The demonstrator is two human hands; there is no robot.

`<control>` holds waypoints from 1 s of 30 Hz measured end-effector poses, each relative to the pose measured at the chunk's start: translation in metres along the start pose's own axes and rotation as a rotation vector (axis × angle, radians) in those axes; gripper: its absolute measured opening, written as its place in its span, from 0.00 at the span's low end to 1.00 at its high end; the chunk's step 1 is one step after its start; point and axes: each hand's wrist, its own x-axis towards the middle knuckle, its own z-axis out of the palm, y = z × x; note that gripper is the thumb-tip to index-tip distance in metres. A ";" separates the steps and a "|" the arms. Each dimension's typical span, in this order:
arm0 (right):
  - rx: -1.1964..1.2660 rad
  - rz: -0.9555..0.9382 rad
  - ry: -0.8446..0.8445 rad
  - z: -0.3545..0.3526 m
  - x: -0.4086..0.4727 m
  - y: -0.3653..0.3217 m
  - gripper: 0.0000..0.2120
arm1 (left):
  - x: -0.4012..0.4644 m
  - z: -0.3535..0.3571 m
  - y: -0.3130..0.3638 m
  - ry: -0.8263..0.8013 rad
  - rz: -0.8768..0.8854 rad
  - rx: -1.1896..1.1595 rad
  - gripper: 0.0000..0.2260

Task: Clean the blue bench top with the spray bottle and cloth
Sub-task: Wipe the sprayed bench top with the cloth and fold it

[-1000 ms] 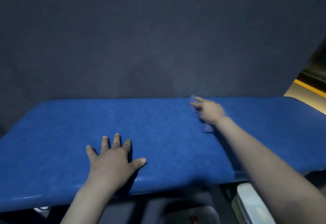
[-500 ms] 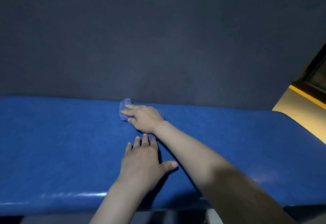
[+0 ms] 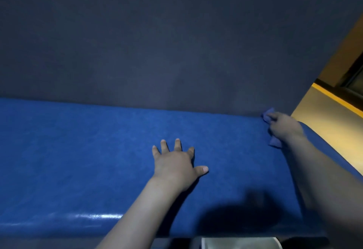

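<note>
The blue padded bench top spans the view from left to right. My left hand lies flat on its middle, fingers spread. My right hand presses a small bluish-purple cloth onto the bench's far right corner, against the dark wall. Cloth shows in front of the fingertips and again below the wrist. No spray bottle is in view.
A dark grey wall rises directly behind the bench. To the right lies a tan floor with a yellow stripe. A pale grey object sits under the bench's front edge at the bottom.
My right hand has swept the cloth along the back edge, first leftward to the middle, then right to the far right corner. My left hand stayed flat on the bench.
</note>
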 end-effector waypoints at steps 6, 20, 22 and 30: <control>0.154 -0.447 0.027 0.025 -0.052 -0.100 0.19 | 0.007 0.000 0.006 -0.055 -0.023 0.124 0.31; -0.095 -0.045 0.013 -0.021 0.006 0.076 0.24 | 0.010 -0.001 0.004 -0.082 -0.026 0.106 0.30; -0.096 0.074 0.010 -0.025 0.000 0.103 0.24 | 0.009 -0.001 0.003 -0.087 -0.025 0.106 0.31; -0.159 0.245 0.060 -0.038 -0.116 0.123 0.17 | 0.004 -0.004 0.002 -0.106 -0.006 0.044 0.29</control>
